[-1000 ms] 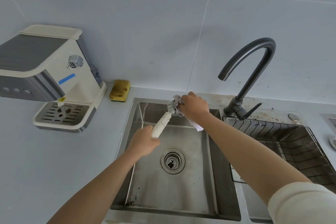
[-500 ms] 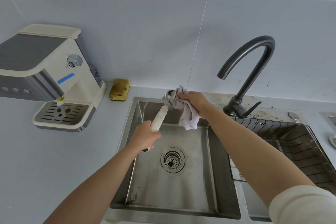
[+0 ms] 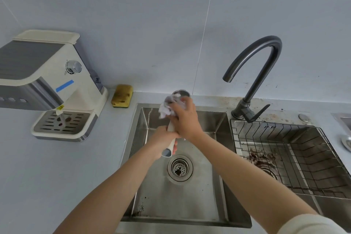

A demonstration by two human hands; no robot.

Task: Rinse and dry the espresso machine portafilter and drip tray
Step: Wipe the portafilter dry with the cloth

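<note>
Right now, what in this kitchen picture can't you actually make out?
- Silver metal portafilter, head view: its basket mostly hidden by the crumpled white cloth and right hand.
- Its cream handle: middle hidden by left hand.
- Round metal object: cut off by right edge.
</note>
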